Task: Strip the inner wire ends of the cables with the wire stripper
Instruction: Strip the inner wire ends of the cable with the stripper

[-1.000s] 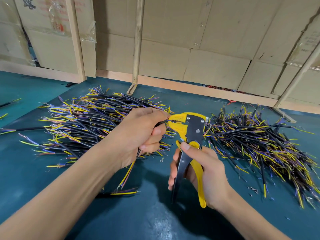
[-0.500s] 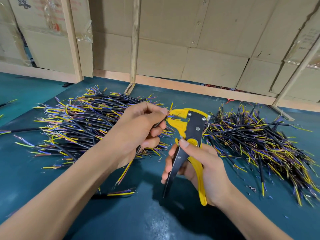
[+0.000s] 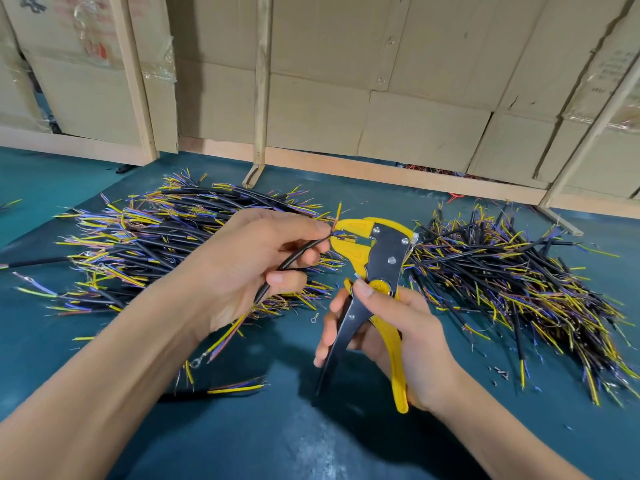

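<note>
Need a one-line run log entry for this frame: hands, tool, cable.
left hand: holds cable | right hand: grips wire stripper | wire end at stripper head | step: stripping

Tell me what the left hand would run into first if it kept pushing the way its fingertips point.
Most likely the yellow head of the wire stripper. The left hand pinches a black cable whose wire ends already sit at that head, which the right hand holds. Depth is hard to judge from one view.
</note>
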The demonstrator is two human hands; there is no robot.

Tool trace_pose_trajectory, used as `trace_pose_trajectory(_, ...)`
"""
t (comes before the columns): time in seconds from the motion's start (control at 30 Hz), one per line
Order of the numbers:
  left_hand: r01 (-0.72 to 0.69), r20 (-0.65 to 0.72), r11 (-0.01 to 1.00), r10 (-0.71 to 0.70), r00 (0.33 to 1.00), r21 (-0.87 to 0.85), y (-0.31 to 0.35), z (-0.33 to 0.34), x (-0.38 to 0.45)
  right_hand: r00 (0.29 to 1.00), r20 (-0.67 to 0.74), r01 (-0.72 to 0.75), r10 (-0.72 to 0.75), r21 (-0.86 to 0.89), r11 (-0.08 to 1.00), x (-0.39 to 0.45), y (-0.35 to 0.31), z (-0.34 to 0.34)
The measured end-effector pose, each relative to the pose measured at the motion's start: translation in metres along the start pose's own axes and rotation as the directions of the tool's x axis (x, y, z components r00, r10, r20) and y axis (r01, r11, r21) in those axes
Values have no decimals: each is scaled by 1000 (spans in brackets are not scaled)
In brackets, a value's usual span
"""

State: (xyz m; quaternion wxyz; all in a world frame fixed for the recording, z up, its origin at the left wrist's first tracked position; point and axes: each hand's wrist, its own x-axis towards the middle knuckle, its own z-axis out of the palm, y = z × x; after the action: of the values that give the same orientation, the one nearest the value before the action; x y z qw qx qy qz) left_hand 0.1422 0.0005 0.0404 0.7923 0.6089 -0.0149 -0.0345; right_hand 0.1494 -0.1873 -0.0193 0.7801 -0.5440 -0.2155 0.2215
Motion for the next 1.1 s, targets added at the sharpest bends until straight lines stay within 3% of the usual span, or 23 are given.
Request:
trace_pose_trajectory(0.2,-154,40,969,149,988,195,0,-5,-3,998,57,-3,2,22,1000,1,0,-4)
trace_pose_trajectory(0.4,-345,27,812,377,926,471,-9,-6,3,997,79,9,-10,15,1000,0,-2,-5)
trace_pose_trajectory(0.53,-412,-9,809,457,889,420,-15,-2,5,994,78,68,-78,126,990,-2,-3,1)
trace_pose_trajectory(0.73,-539,42,726,580,814,428,-17,0,5,953,-164,272,-254,98,957,1,-12,0)
trace_pose_trajectory(0.93,-519,103,777,519,848,355,-21,6,5,910,-213,350,-355,-63,935,1,-10,1)
trace_pose_trajectory(1.1,-519,144,800,500,854,303,-25,11,4,912,-210,341,-352,-89,936,-1,-10,3)
